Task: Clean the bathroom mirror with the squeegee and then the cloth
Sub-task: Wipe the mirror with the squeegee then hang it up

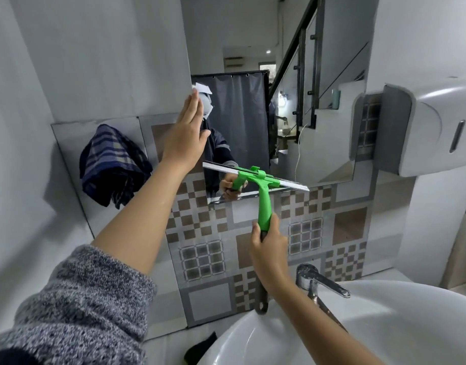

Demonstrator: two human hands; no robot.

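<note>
Holding the squeegee [263, 191] by the lower part of its green handle, our right hand [268, 245] has its fingers wrapped tight around the shaft, thumb up along the near side. The handle runs close to upright, leaning a little, and the blade crosses it at the top: its long axis lies left to right, with the left end slightly higher, and it sits along the low edge of the mirror [242, 122]. From our gripping fingers the blade lies straight up and farther toward the wall, so we judge this to be near the bottom of a stroke, with the patterned tiles [305, 233] directly under the glass.

Our left hand [185, 135] is flat against the mirror's left edge, fingers straight and pressed together, holding nothing; it seems to brace us or steady the glass. Of the two it is the nearer to the cloth [110, 164], a dark checked one hanging on the wall just left of that arm and apart from it. The squeegee pass looks to be the step in hand, the cloth untouched. Whether the glass is wet we cannot tell.

Nearest us are the white sink [384, 325] and its chrome tap [319, 283], below the right forearm; a grey dispenser [424, 127] is mounted on the right wall.
</note>
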